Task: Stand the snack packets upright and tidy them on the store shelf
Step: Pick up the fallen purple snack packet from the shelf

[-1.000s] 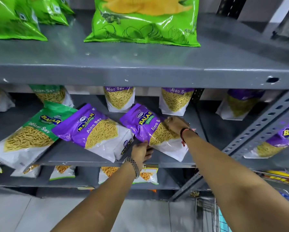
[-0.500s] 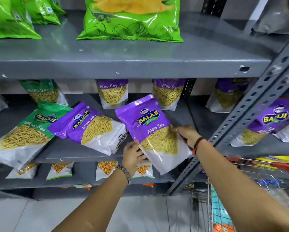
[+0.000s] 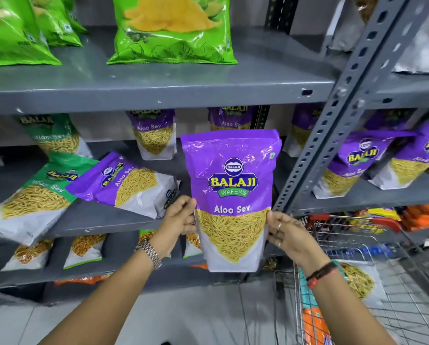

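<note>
A purple Aloo Sev packet is being held upright in front of the grey middle shelf, clear of its surface, label facing the camera. The left hand is being closed on the packet's left edge, thumb on the front and fingers curled behind; a metal watch is being worn on that wrist. The right hand is being closed on the right edge in the same way, with thread bands being worn on its wrist.

On the middle shelf, to the left of the held packet, a second purple packet is lying tilted on its side. Its purple top is being overlapped onto a green-topped sev packet, also fallen, at the near left. At the far back of this shelf, further packets are being kept upright.

On the upper shelf, green chip bags are being displayed. A slotted upright post is being shown just right of the held packet. At the near right, a wire cart with goods inside is being shown.
</note>
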Demonstrator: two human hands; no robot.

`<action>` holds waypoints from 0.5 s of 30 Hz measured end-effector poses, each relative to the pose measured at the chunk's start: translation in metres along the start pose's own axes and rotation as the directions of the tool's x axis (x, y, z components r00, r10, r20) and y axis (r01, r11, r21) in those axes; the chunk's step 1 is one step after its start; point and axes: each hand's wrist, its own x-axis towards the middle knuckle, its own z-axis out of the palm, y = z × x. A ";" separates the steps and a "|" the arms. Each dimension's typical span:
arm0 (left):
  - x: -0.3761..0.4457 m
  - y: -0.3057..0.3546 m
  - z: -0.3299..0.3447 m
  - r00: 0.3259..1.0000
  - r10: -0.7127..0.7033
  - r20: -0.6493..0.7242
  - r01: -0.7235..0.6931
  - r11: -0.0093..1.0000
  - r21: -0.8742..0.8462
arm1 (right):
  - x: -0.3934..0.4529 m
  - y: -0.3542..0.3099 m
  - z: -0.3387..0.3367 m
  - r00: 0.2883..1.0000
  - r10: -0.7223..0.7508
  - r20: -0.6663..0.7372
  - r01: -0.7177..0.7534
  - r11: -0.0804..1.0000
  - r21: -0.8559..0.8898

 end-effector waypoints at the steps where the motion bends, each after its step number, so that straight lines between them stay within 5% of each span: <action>1: -0.002 0.000 0.002 1.000 0.006 0.012 -0.006 1.000 0.011 | -0.003 0.000 -0.004 1.000 -0.013 -0.016 0.012 1.000 -0.005; 8: 0.003 0.005 0.013 0.998 0.013 0.069 -0.016 0.999 0.040 | -0.005 -0.005 -0.009 0.994 -0.075 -0.083 0.072 0.997 -0.040; 15: 0.054 0.038 0.009 0.992 0.118 -0.045 -0.114 0.990 0.089 | 0.050 -0.033 0.025 0.973 -0.218 -0.081 0.209 0.972 -0.103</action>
